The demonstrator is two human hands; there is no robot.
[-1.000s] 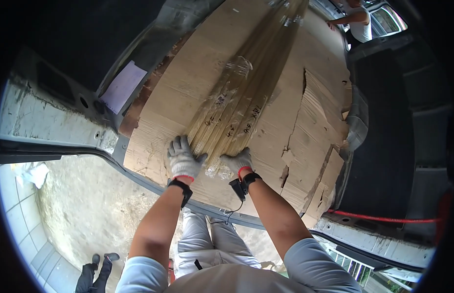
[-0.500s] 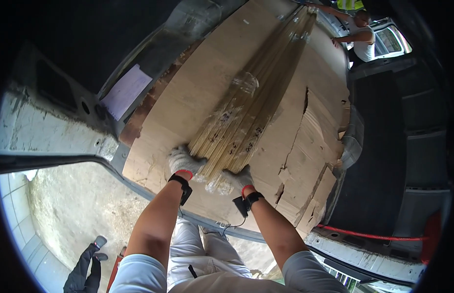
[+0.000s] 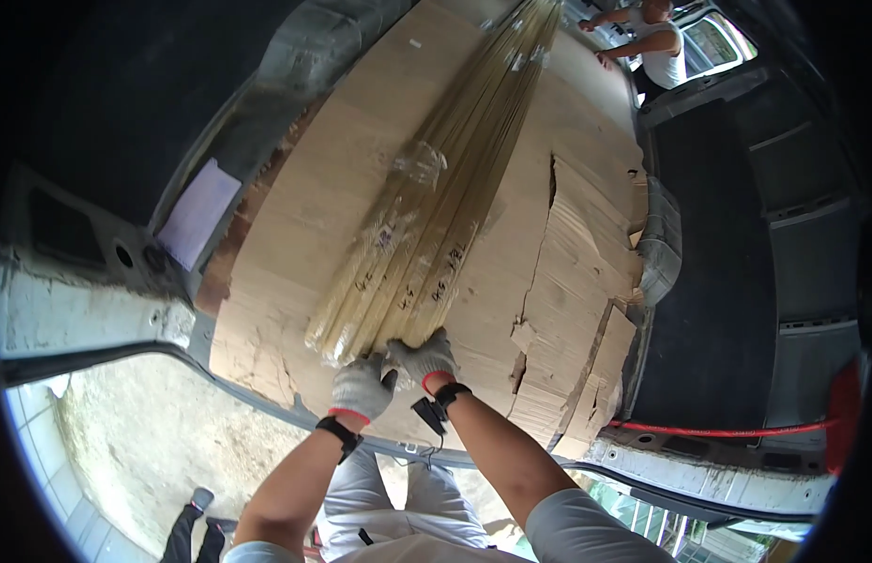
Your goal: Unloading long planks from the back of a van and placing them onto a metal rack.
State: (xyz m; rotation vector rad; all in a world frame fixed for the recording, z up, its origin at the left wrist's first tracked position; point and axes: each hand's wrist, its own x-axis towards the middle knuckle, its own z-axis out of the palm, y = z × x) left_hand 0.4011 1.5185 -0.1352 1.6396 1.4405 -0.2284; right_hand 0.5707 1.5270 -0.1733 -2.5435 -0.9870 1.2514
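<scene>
Rough, pale ground (image 3: 136,441) shows below the open end of a vehicle (image 3: 84,310), with another person's legs (image 3: 179,537) at lower left. Two bare forearms (image 3: 501,452) with black wrist straps (image 3: 338,435) reach inward. At the near end of a long bundle (image 3: 436,225) of narrow tan strips, the left hand (image 3: 363,388), gloved in grey knit, sits low with its thumb apart from half-bent fingers — how firmly it grips, if at all, cannot be told. Just beside it, the right hand (image 3: 424,357), gloved alike, is partly curled at the bundle's lower right corner; whether its fingers close on anything is hidden. Wrapped in clear plastic and marked by hand in dark ink, the bundle lies lengthwise on brown cardboard (image 3: 290,249), torn along the right. Farther in, a pale sheet of paper (image 3: 199,214) lies to the left. At far upper right, a co-worker (image 3: 663,58) in a white top leans in — both hands near the bundle's far end.
</scene>
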